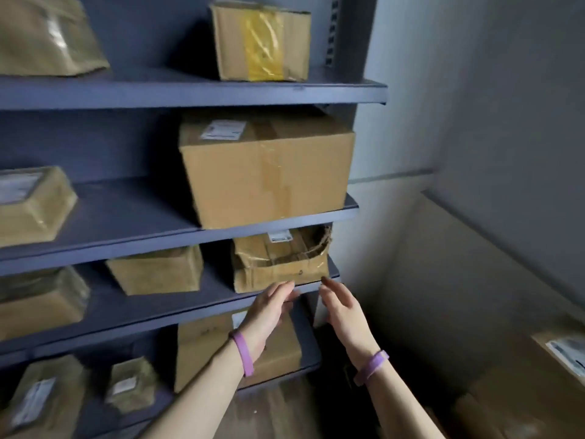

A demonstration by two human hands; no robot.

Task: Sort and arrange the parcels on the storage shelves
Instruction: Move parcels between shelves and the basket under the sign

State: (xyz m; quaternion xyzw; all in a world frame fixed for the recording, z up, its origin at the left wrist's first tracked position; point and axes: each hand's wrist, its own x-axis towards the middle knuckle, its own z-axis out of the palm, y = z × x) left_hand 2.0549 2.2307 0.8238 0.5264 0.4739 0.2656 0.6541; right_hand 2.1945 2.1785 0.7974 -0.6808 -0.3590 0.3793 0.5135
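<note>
**Hands at the crushed box, centre of frame: sorting partly done.**
Nearest you, your left hand and right hand reach forward with fingers loosely extended, gripping nothing. Their tips are at the front lower edge of the crushed box, which sits at the right end of its shelf. Farther back, upper centre, the big box and taped box already stand shelved. The floor box, lower right, probably remains to be sorted.
</note>
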